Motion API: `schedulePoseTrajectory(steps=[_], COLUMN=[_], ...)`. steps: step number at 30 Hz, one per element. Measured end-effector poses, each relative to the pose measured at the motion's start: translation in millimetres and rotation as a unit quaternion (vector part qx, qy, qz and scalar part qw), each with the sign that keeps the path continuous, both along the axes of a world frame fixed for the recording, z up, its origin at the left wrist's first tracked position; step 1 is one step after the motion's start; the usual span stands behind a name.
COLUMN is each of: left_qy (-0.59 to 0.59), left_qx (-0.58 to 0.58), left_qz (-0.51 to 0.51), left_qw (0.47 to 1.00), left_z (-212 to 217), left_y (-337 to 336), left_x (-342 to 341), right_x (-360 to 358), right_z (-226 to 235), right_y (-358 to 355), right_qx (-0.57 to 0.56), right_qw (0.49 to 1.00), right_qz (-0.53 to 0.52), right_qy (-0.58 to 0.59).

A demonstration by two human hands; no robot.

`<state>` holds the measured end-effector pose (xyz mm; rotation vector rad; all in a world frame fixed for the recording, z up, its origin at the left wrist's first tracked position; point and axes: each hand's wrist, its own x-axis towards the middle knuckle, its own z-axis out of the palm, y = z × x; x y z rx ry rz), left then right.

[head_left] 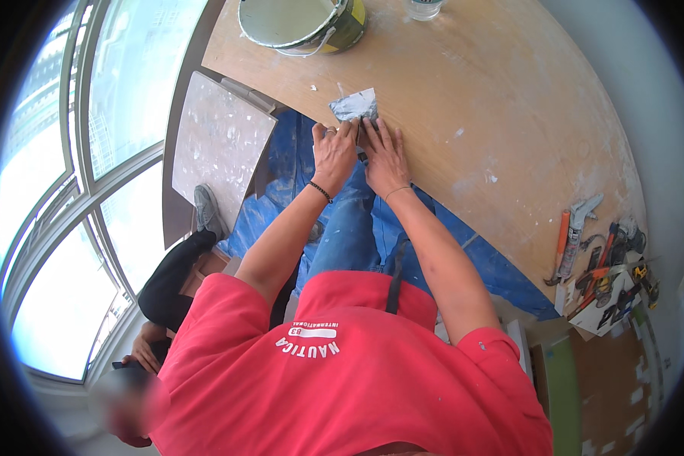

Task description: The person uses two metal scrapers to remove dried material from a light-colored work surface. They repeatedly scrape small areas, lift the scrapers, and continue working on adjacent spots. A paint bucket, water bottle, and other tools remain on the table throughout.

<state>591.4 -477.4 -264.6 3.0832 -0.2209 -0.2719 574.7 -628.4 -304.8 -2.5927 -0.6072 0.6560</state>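
At the near edge of the wooden table lies a flat, four-sided piece, grey and white with smears, perhaps a putty knife blade. My left hand is closed at its near edge, fingers bent and fingertips against it. Beside it, my right hand rests on the table with its fingers stretched out, the fingertips at the piece's near right corner. Something narrow and dark shows between the two hands, mostly covered by my fingers, so its kind is unclear.
A bucket with pale contents and a clear plastic container stand at the far side of the table. Tools lie piled at the right. A spattered board and a seated person are at left; blue sheeting lies below.
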Motion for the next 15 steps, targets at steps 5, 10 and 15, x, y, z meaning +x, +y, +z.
schedulePoseTrajectory(steps=[5,10,15], left_qy=[0.045,0.105,0.006], left_qx=[0.018,0.025,0.062], left_qz=[-0.078,-0.056,-0.083], left_qw=[0.996,0.993,0.995], left_z=[5,7,2], left_y=[-22,-35,-30], left_x=[32,35,29], right_x=[-2,3,3], right_z=[9,7,5], right_y=[6,7,4], right_qx=[-0.1,-0.142,-0.16], right_qw=[0.994,0.988,0.984], right_qz=[0.029,0.058,0.077], right_qy=[-0.023,-0.033,-0.013])
